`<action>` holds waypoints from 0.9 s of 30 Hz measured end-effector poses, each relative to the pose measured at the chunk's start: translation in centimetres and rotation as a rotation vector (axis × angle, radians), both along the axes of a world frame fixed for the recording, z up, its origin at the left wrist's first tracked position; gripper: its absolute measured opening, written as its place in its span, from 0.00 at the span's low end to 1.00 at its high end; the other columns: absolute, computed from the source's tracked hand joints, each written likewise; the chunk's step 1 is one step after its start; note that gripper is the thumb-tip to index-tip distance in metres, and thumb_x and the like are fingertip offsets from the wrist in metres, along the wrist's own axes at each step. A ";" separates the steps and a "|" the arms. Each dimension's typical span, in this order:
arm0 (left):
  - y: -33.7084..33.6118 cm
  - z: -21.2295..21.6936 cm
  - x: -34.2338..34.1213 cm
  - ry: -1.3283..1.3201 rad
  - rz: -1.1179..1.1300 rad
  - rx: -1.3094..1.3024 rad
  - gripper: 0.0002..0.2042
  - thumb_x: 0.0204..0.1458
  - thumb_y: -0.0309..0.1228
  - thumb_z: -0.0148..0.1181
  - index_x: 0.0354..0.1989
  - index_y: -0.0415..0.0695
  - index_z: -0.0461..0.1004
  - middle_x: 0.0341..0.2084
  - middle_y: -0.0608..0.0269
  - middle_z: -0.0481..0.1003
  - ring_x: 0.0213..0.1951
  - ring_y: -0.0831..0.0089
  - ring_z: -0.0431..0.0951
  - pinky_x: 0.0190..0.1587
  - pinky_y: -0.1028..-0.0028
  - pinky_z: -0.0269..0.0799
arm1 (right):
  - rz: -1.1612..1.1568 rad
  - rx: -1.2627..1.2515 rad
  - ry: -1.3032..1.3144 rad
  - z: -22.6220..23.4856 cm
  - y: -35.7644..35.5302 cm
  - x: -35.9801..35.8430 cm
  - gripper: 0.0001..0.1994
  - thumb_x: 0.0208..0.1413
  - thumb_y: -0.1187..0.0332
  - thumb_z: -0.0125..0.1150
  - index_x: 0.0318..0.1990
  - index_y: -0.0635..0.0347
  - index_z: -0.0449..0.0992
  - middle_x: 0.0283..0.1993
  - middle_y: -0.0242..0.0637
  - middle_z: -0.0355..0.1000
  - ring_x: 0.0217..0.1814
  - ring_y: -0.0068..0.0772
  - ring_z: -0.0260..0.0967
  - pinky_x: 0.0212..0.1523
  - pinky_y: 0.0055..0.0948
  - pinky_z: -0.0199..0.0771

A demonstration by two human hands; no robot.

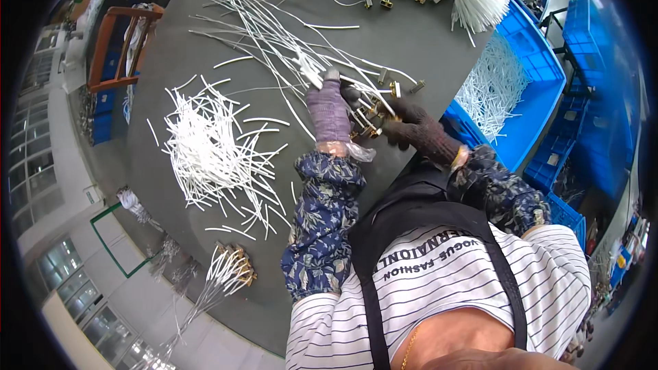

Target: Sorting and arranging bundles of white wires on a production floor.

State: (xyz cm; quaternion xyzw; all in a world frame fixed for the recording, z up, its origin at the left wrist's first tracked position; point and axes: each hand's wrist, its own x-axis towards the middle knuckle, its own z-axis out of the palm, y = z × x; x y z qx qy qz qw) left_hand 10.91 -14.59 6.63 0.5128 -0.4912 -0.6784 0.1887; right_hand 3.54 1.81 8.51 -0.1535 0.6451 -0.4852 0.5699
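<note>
My left hand (329, 108), in a purple glove with a grey thumb tip, is closed around a bundle of thin wires (264, 38). White sleeves cover parts of these wires, and their long ends fan out toward the far left of the table. My right hand (423, 129), in a dark brown glove, reaches in from the right with its fingers bent around the near ends of the wires. Small brass-coloured metal end pieces (373, 127) stick out between the two hands. Some of the right fingertips are hidden among the wires.
A heap of short white tubes (212, 147) lies on the grey table (164, 48) at left. More wires with metal ends (233, 264) rest at the near left edge. At far right is a fanned white bundle (480, 3). A blue bin (545, 103) of white tubes stands beside the table.
</note>
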 end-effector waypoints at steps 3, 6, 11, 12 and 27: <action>0.7 -0.3 0.4 -0.031 0.015 0.038 0.16 0.56 0.43 0.56 0.30 0.41 0.69 0.12 0.64 0.72 0.11 0.78 0.69 0.11 0.79 0.62 | 0.019 0.041 0.015 -1.3 0.3 1.1 0.20 0.54 0.55 0.59 0.46 0.62 0.74 0.29 0.35 0.70 0.34 0.30 0.69 0.34 0.30 0.68; 0.2 -2.0 1.4 -0.089 -0.075 0.093 0.14 0.55 0.40 0.58 0.31 0.41 0.69 0.12 0.67 0.70 0.09 0.80 0.65 0.08 0.81 0.58 | 0.264 0.130 0.493 0.9 -0.4 1.0 0.21 0.54 0.52 0.58 0.46 0.60 0.75 0.30 0.39 0.72 0.31 0.33 0.69 0.32 0.34 0.67; 1.0 -3.0 2.2 -0.148 -0.223 0.097 0.13 0.55 0.38 0.58 0.28 0.39 0.71 0.13 0.66 0.71 0.12 0.79 0.66 0.15 0.76 0.63 | 0.569 0.334 0.776 3.0 -3.2 0.8 0.20 0.52 0.50 0.58 0.38 0.61 0.73 0.29 0.51 0.71 0.32 0.53 0.71 0.33 0.43 0.67; 0.4 -3.2 2.5 -0.158 -0.272 0.097 0.13 0.55 0.38 0.57 0.30 0.38 0.71 0.15 0.66 0.72 0.12 0.78 0.67 0.15 0.75 0.63 | 0.585 0.328 0.783 2.9 -3.5 1.4 0.20 0.52 0.50 0.58 0.38 0.61 0.73 0.29 0.51 0.71 0.32 0.53 0.71 0.33 0.43 0.67; -2.5 -8.4 8.5 -0.201 -0.170 -0.221 0.15 0.53 0.42 0.59 0.38 0.42 0.75 0.22 0.60 0.73 0.23 0.73 0.69 0.29 0.68 0.67 | 0.257 0.134 1.181 -3.7 -15.6 -5.0 0.32 0.44 0.42 0.62 0.43 0.66 0.71 0.43 0.56 0.72 0.47 0.54 0.71 0.46 0.45 0.68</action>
